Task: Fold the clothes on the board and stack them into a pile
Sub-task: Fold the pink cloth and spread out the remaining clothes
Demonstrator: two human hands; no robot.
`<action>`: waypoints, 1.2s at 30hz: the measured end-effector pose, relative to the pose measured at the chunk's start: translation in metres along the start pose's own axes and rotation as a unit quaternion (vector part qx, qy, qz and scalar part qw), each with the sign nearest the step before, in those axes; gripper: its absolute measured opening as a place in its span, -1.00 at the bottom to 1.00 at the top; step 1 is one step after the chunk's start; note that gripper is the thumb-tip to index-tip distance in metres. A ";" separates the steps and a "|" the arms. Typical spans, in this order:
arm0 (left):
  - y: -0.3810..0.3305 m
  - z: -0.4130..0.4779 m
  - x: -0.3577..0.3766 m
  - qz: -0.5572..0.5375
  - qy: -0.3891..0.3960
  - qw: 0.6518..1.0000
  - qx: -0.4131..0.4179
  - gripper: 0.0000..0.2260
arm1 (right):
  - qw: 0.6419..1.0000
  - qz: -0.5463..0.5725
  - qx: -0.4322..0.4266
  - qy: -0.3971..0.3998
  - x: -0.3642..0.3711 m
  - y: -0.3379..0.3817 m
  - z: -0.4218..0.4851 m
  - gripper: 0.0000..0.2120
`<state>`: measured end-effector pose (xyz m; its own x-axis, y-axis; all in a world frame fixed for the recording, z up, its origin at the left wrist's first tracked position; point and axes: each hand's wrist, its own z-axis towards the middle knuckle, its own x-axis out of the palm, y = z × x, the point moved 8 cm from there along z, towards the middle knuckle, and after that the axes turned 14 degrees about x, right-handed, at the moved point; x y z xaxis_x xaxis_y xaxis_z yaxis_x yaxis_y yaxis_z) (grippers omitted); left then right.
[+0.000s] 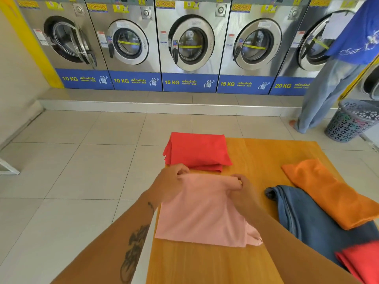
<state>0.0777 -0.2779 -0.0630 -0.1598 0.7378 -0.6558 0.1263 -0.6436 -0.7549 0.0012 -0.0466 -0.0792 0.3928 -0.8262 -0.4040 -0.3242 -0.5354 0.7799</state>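
Observation:
A pink garment (205,212) lies partly folded on the wooden board (264,160), near its left edge. My left hand (171,178) pinches the garment's far left corner. My right hand (241,186) grips the far right corner, and both hold that edge lifted a little. Just beyond them a folded red garment (196,151) rests at the board's far left corner. To the right lie an orange cloth (332,191), blue jeans (307,218) partly under it, and another red piece (363,261) at the bottom right.
A row of washing machines (190,44) lines the far wall behind a low step. A person in a blue shirt and jeans (336,74) stands at the right, beside a grey laundry basket (350,119). White tiled floor (71,171) surrounds the board.

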 end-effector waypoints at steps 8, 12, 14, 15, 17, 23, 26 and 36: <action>0.018 -0.013 0.051 0.186 0.000 0.978 0.091 -0.59 | 0.948 -0.318 0.001 -0.014 0.030 -0.030 0.017 -0.37; 0.036 -0.039 0.084 0.213 0.021 0.974 0.077 -0.51 | 0.938 -0.344 -0.041 -0.028 0.025 -0.040 0.014 -0.38; 0.040 -0.040 0.092 0.255 0.055 0.962 0.082 -0.48 | 0.930 -0.362 -0.051 -0.020 0.024 -0.040 0.015 -0.38; 0.041 -0.038 0.094 0.270 0.066 0.957 0.084 -0.48 | 0.928 -0.368 -0.056 -0.016 0.023 -0.040 0.015 -0.38; 0.037 -0.034 0.094 0.295 0.076 0.949 0.075 -0.48 | 0.927 -0.369 -0.057 -0.005 0.017 -0.037 0.010 -0.36; 0.010 -0.017 0.098 0.171 0.043 0.983 -0.057 -0.51 | 0.946 -0.315 -0.071 0.019 -0.048 -0.042 -0.022 -0.39; -0.064 -0.011 0.108 0.085 -0.052 0.995 -0.017 -0.53 | 0.962 -0.261 -0.082 -0.009 -0.109 -0.056 -0.045 -0.43; -0.282 -0.052 0.301 -0.103 -0.008 0.989 0.109 -0.66 | 0.968 -0.200 -0.103 -0.109 -0.302 -0.160 -0.097 -0.48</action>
<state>0.0452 0.1369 -0.0480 -0.1753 0.8558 -0.4868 -0.1250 -0.5098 -0.8512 0.0179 0.3053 -0.0357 0.2529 -0.5899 -0.7668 0.0036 -0.7920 0.6105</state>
